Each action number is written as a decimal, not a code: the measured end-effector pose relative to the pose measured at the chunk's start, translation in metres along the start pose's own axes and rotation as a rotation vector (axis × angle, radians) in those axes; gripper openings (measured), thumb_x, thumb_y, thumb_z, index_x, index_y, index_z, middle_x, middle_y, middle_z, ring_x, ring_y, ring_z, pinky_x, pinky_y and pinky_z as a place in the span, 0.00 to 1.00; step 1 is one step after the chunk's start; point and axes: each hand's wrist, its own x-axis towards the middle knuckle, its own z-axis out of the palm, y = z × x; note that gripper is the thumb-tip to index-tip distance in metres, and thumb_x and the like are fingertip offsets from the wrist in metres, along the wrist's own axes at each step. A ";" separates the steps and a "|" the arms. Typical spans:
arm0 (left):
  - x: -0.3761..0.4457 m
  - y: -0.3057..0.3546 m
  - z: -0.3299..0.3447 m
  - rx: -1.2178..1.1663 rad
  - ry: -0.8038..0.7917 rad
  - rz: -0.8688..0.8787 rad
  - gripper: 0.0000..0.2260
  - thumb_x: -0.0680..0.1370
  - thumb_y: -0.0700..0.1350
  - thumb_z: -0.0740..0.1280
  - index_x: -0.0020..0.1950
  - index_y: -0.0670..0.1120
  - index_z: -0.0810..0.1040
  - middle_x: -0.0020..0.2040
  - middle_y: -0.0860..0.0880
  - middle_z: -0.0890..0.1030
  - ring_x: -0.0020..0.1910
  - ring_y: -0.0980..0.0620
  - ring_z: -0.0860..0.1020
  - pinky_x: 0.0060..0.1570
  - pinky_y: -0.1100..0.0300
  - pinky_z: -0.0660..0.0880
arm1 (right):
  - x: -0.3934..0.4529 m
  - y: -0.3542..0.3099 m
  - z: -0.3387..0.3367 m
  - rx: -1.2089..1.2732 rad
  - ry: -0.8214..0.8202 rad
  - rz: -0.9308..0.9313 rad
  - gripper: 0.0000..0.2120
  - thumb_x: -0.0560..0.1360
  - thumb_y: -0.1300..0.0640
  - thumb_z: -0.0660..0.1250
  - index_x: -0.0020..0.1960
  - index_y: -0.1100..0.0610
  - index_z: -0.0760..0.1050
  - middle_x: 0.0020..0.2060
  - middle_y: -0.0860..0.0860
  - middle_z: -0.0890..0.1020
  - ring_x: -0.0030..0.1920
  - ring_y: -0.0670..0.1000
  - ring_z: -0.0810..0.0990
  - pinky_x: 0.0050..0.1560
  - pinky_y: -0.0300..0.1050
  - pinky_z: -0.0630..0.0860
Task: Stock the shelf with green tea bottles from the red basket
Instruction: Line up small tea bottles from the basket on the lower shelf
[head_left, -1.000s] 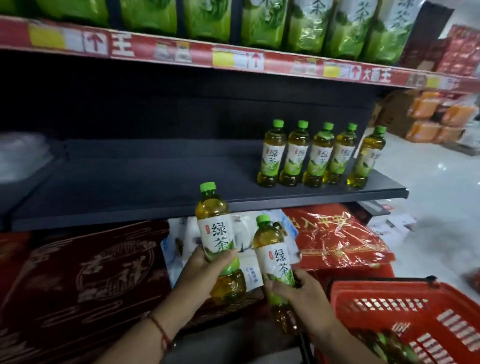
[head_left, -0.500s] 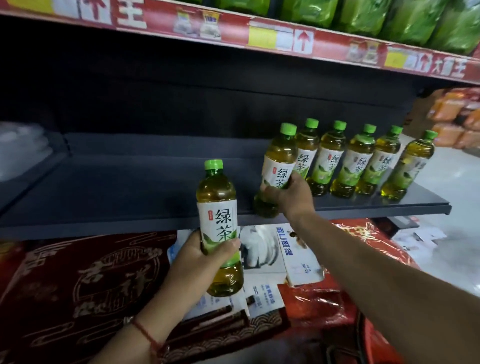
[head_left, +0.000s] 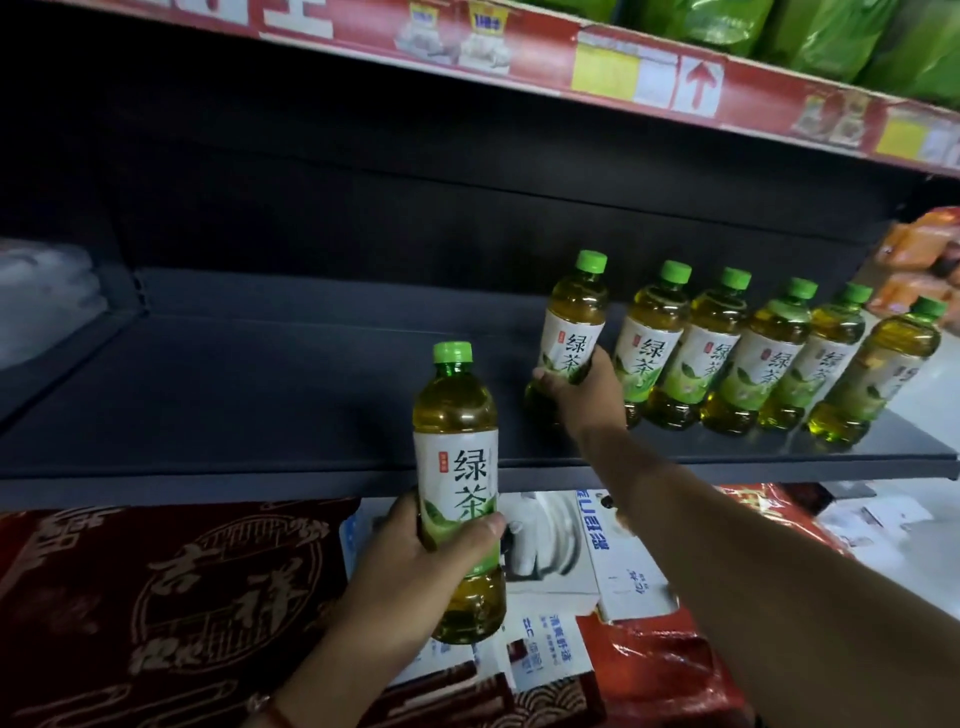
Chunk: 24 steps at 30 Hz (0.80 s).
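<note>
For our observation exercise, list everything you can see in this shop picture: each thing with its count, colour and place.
Bottles in row: five, green caps, yellow-green tea, standing at the shelf's right end.
Bottle being placed: one, same colours, left of the row.
Raised bottle: one, same colours, in front of the shelf edge.
Shelf: one, dark grey, middle.
Price strip: one, red, above.
Green packets: several, top shelf.
Red cloth goods: below, left.
Hands: right hand holds the bottle being placed; left hand holds the raised one.
</note>
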 end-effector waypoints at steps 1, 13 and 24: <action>0.000 0.000 0.001 0.003 0.003 0.001 0.18 0.71 0.58 0.75 0.58 0.59 0.78 0.48 0.62 0.84 0.49 0.61 0.83 0.55 0.55 0.77 | -0.001 0.000 -0.001 -0.027 -0.011 -0.002 0.26 0.72 0.57 0.75 0.66 0.56 0.71 0.54 0.47 0.80 0.55 0.48 0.77 0.54 0.43 0.71; -0.016 0.008 0.012 0.049 0.006 0.029 0.25 0.67 0.66 0.75 0.59 0.58 0.78 0.51 0.58 0.84 0.52 0.57 0.82 0.56 0.54 0.78 | -0.195 -0.013 -0.054 0.243 -0.631 0.251 0.14 0.78 0.47 0.67 0.63 0.45 0.75 0.56 0.44 0.84 0.55 0.41 0.82 0.53 0.37 0.79; -0.041 -0.001 0.017 0.191 -0.115 0.024 0.15 0.71 0.56 0.75 0.56 0.58 0.80 0.45 0.62 0.85 0.44 0.65 0.83 0.45 0.64 0.79 | -0.228 -0.015 -0.062 0.027 -0.577 0.130 0.25 0.69 0.57 0.77 0.63 0.44 0.74 0.50 0.38 0.84 0.52 0.37 0.82 0.53 0.33 0.78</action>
